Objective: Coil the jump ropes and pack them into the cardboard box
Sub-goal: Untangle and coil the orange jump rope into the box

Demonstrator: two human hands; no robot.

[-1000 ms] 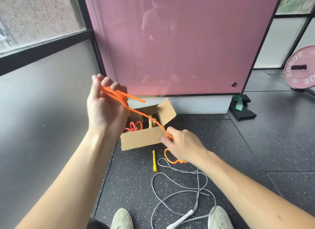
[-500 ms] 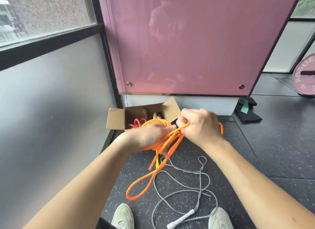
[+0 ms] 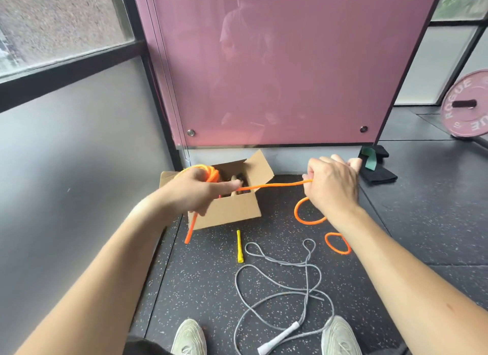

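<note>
We stand over the cardboard box [image 3: 227,212], open at 12 o'clock from our feet, against the pink panel [image 3: 277,64]. Grey rope [image 3: 307,275] sprawls uncoiled at 6 o'clock of the box – not started. Orange rope [image 3: 274,184] is mid-coil: left hand [image 3: 195,191] closed around the finished loops right over the box, right hand [image 3: 331,187] at 3 o'clock pinched shut on the taut span. Slack tail loops on the floor under the right wrist. A yellow handle [image 3: 239,246] lies loose just below the box. Risks, as we judge them: loops springing off the left fingers if tension drops, or the trailing tail snagging the grey rope – both cost a recoil.
</note>
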